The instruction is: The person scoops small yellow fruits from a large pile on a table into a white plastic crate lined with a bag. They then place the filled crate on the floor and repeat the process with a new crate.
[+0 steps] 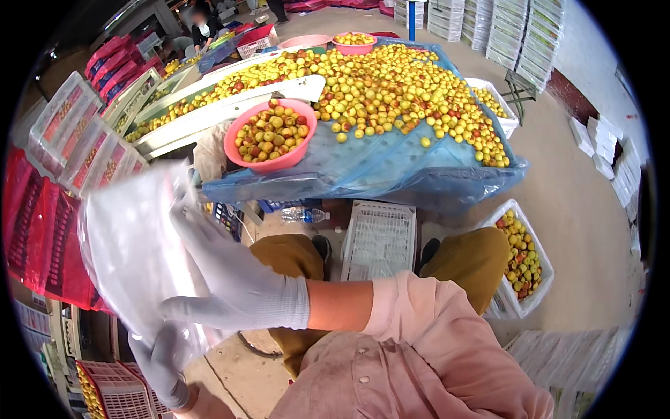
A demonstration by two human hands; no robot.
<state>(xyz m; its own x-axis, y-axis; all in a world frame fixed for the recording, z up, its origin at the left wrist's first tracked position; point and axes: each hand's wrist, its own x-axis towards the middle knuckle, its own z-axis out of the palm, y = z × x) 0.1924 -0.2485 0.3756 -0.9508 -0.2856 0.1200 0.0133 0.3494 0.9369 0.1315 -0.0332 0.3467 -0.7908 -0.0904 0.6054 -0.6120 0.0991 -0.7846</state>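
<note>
White knit gloves cover both my hands. My right hand [230, 277] reaches across to the left, its fingers against the edge of a white plastic-wrapped package [136, 246]. My left hand [162, 361] grips the same package at its lower end. The package is blurred, and what is inside cannot be told. Beyond it a pink plastic basin [301, 157] full of yellow and reddish jujube-like fruit stands at the corner of a table covered with blue plastic sheeting [345, 162]. Loose fruit [398, 84] is heaped on the sheeting.
A fruit-filled conveyor [220, 118] runs back left. Between my feet stands a white plastic crate [379, 235], and a lined crate of fruit [542, 272] is at the right. Stacked wrapped boxes [73, 131] and red-covered crates [42, 230] are at the left. A person [204, 29] is far back.
</note>
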